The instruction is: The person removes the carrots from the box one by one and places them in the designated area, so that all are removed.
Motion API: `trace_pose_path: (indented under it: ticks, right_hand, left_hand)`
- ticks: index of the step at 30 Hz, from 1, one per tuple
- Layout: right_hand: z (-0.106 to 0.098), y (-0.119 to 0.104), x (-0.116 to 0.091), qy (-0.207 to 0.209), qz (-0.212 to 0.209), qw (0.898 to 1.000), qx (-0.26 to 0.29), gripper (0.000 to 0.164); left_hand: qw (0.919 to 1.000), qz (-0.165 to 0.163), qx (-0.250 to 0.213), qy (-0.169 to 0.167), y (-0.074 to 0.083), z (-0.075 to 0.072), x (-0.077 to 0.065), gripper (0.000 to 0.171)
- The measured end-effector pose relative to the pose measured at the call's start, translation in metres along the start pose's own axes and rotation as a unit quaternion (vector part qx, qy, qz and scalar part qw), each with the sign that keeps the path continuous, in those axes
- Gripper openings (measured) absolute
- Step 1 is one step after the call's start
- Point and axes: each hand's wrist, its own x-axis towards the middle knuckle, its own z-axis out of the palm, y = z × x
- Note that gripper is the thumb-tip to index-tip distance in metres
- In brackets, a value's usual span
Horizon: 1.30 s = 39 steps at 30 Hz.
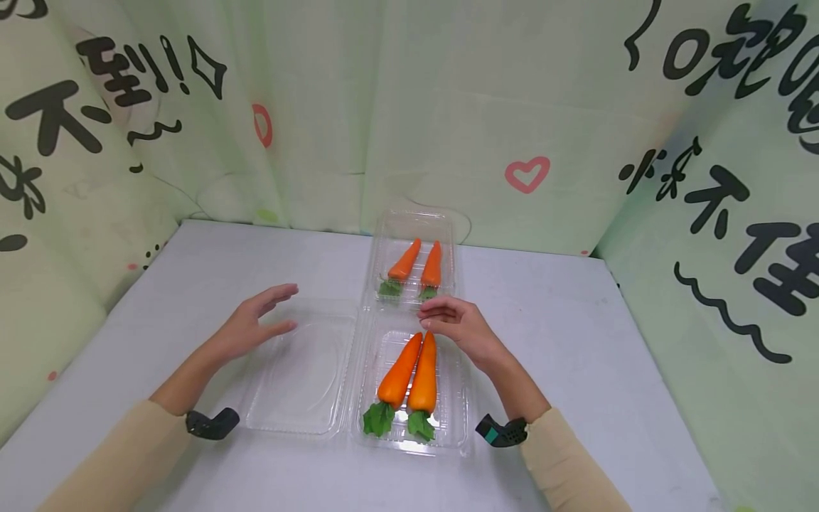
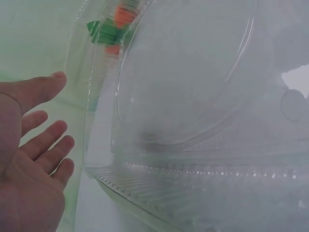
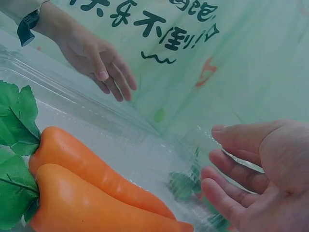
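Glossy plastic containers (image 1: 453,416); smooth carrots (image 1: 423,387)

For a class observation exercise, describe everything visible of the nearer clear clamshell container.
The nearer clamshell container looks like thin, transparent plastic. It lies open on the white table: the ribbed tray to the right, the lid to the left, apparently hinged along one long side. Two orange carrots with green leaves lie in the tray, tips away from the person. The right hand is at the tray's far end and the left hand near the lid's far-left corner; any contact is unclear.
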Motion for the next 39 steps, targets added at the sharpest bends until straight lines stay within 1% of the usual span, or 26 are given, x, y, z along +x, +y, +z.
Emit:
trace_pose_path:
  ticks: [8, 16, 24, 29, 39]
  right_hand:
    - [0.003, 0.001, 0.001, -0.003, 0.006, 1.000, -0.010, 0.034]
    - [0.005, 0.000, 0.001, -0.010, 0.004, 1.000, -0.010, 0.036]
    - [0.008, 0.002, 0.003, -0.023, 0.003, 1.000, -0.003, 0.035]
    - [0.009, 0.003, 0.004, -0.029, 0.004, 1.000, -0.003, 0.036]
    - [0.011, 0.002, 0.003, -0.039, 0.005, 0.999, -0.013, 0.035]
  left_hand:
    - [0.9999, 0.016, -0.006, -0.003, 0.002, 0.004, 0.007, 0.065]
    - [0.9998, 0.018, -0.010, -0.007, 0.005, 0.010, 0.015, 0.063]
    - [0.9997, 0.013, -0.019, -0.011, 0.005, 0.017, 0.021, 0.063]
    - [0.9997, 0.011, -0.017, -0.013, 0.007, 0.021, 0.024, 0.063]
    - [0.9992, 0.023, -0.025, -0.019, 0.013, 0.027, 0.029, 0.062]
